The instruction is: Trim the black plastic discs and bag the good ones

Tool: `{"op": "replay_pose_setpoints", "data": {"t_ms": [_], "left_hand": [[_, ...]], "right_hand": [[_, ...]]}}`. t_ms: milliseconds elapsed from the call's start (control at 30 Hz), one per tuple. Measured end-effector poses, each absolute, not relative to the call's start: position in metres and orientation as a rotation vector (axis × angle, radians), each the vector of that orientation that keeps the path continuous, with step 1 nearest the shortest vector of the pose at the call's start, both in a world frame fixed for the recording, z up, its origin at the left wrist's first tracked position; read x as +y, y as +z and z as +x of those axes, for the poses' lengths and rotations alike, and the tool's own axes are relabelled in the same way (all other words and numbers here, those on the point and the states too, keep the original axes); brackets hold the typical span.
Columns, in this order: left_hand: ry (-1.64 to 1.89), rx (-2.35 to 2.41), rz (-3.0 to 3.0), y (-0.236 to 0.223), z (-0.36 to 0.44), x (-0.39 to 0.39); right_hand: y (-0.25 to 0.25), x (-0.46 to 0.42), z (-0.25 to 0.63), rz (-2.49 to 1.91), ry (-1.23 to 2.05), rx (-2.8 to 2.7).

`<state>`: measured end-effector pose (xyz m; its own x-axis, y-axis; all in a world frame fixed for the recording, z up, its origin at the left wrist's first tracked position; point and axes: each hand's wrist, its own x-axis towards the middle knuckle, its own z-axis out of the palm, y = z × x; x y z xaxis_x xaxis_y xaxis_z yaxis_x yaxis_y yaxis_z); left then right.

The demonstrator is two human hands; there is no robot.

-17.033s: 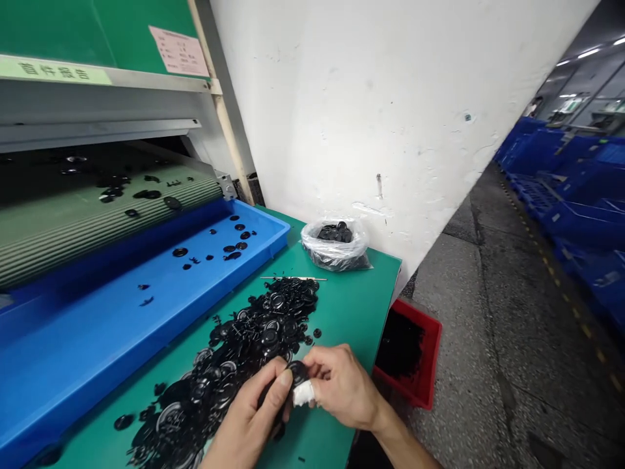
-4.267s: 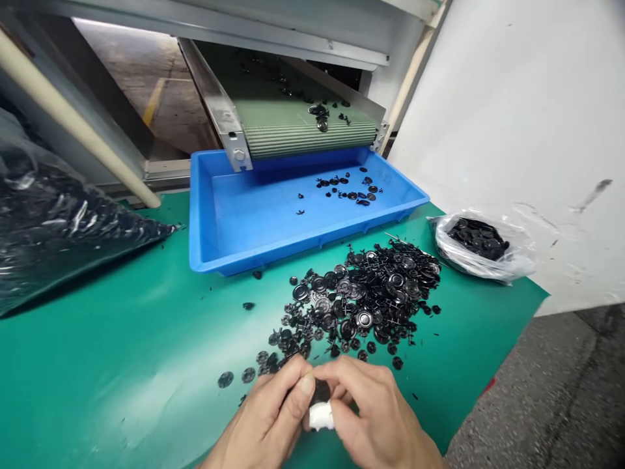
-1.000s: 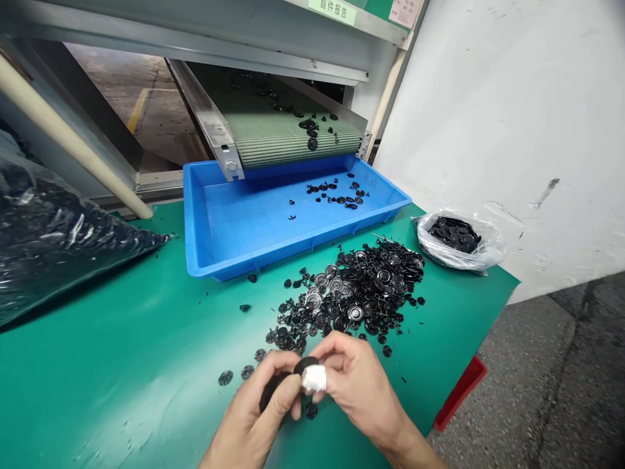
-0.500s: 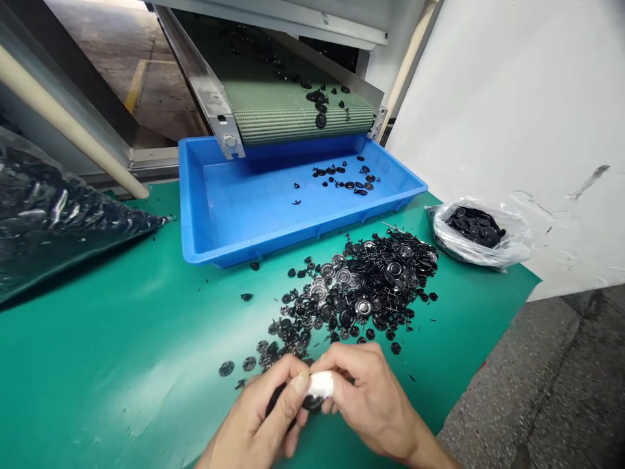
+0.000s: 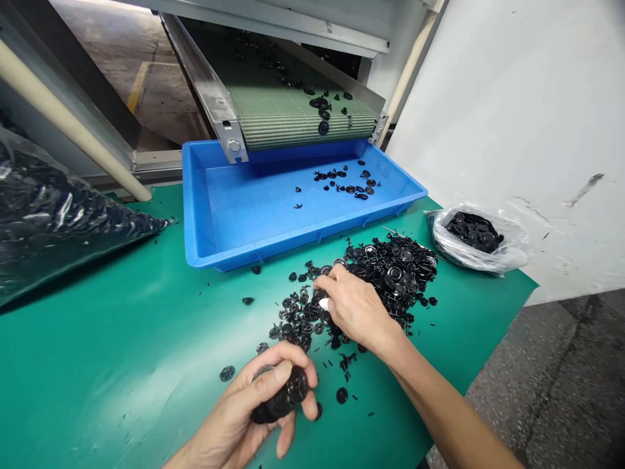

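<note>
Two hands that were pressed together half a second ago have now parted over the green-topped bench. The left hand, low and near the front, is curled around a handful of round black plastic discs, its thumb laid over them and its lower fingers loosely spread. The right hand, with a white wrapping on one finger, has gone forward to the heap of small black plastic parts; its fingers bend down into the near left side of the heap, and I cannot tell whether they have caught hold of anything. Where the joined hands covered the bench earlier, I now see thin black cross-shaped scraps and a single black disc, lying between the heap and the bench's front. The heap itself sits where it did, in front of the long blue plastic tray. The scattered black pieces in the tray lie as they did half a second ago, under the end of the ribbed green conveyor belt. The open clear plastic bag of black parts stands right of the heap, unmoved, and a bulging clear bag rests at far left.
</note>
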<state>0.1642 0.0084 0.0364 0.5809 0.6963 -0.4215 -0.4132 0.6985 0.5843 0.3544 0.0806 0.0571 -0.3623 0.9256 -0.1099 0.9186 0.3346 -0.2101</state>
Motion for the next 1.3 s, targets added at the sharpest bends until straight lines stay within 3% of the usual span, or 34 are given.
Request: {"op": "replay_pose_setpoints", "data": {"t_ms": [300,500,600,733,1000,1100,1300], "left_hand": [[0.789,0.739,0.449,0.04,0.166,0.007],[0.661,1.063,0.699,0.047,0.172,0.005],[0.609,1.068,0.857,0.047,0.174,0.003],[0.656,1.084,1.115,0.045,0.175,0.001],[0.577,1.143,1.546,0.046,0.168,-0.003],[0.545,1.151,1.536,0.046,0.169,-0.005],[0.554,1.193,1.306,0.045,0.174,-0.01]], "right_hand": [[0.051,0.061,0.373,-1.514,0.561,-2.201],[0.046,0.036,0.375,-1.384,1.409,-1.51],[0.041,0.022,0.364,-1.341,1.616,-1.268],[0.038,0.007,0.351,-1.355,1.537,-1.254],[0.056,-0.01,0.352,-1.402,1.235,-1.743],[0.059,-0.013,0.352,-1.372,1.266,-1.809],[0.048,-0.02,0.345,-1.348,1.001,-2.0]]}}
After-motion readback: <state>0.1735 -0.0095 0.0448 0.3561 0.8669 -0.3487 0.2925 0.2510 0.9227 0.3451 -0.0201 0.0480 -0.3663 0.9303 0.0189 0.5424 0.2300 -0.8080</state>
